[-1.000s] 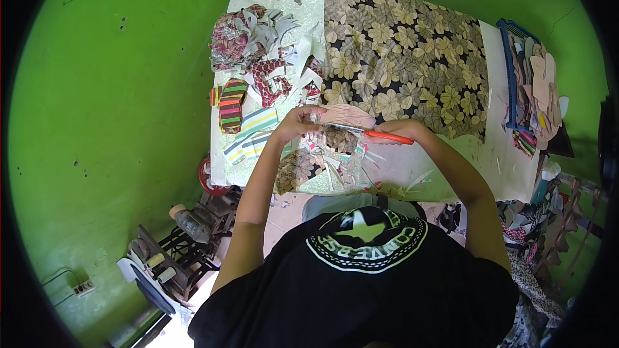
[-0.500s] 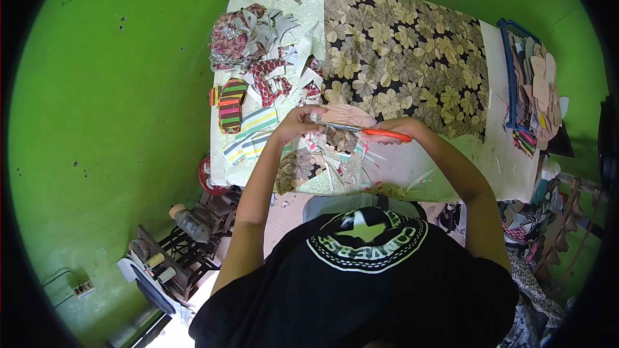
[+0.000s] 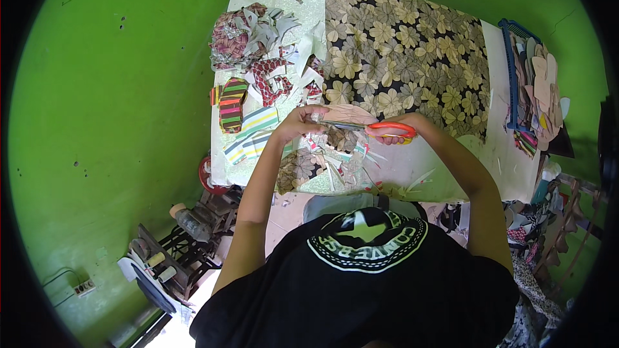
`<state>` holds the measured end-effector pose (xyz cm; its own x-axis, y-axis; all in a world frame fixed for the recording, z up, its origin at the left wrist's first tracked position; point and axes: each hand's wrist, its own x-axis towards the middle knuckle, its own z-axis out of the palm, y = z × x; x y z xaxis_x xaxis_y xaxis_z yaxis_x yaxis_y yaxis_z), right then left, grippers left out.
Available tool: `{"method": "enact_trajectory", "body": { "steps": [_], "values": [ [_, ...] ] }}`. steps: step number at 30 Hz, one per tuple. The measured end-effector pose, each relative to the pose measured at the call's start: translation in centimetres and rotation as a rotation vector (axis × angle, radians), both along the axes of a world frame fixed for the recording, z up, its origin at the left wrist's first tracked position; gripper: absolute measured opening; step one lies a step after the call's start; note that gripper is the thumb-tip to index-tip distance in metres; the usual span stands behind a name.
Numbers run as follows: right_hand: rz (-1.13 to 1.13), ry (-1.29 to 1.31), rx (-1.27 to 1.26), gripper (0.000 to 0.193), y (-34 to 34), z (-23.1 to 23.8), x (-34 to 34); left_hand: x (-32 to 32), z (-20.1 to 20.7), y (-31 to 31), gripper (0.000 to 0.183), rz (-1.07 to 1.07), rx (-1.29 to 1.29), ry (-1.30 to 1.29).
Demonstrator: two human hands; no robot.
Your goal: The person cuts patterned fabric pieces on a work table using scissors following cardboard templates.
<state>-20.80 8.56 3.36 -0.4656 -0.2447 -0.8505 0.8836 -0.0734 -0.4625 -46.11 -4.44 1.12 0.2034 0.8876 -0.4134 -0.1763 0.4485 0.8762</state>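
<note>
My left hand pinches the left end of a pinkish, sole-shaped pattern piece with lines drawn on it. Orange-handled scissors are gripped in my right hand, their blades pointing left along the near edge of the pattern piece. Dark floral fabric shows just below the blades; how it joins the pattern is hard to make out. Beyond both hands a large sheet of black-and-beige flowered fabric lies flat.
Cloth scraps, a bundled heap and striped cut pieces cover the table's left side. A blue basket with stacked sole-shaped patterns stands at the right edge. Machinery stands on the floor at left.
The scissors' handles have spread apart, with the yellow inner side showing. My right hand has shifted slightly right; my left hand stays nearly in place.
</note>
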Motion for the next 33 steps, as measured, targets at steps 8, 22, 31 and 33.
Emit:
{"method": "enact_trajectory", "body": {
  "steps": [8,22,31,33],
  "values": [
    [-0.012,-0.016,-0.309,0.065,0.8,-0.9,-0.7,0.2,-0.8,-0.4,0.048,0.023,-0.032,-0.047],
    [-0.022,-0.071,-0.317,0.054,0.4,-2.4,-1.1,-0.6,-2.0,-0.6,0.049,-0.04,-0.039,-0.026],
    [-0.008,-0.083,-0.334,0.06,0.7,-2.2,-0.7,-0.3,-1.6,-0.3,0.049,-0.02,-0.062,-0.043],
    [0.065,-0.065,-0.032,0.062,0.1,1.3,-1.6,-0.7,-2.0,-0.6,0.049,-0.028,-0.077,-0.04]
  ]
}}
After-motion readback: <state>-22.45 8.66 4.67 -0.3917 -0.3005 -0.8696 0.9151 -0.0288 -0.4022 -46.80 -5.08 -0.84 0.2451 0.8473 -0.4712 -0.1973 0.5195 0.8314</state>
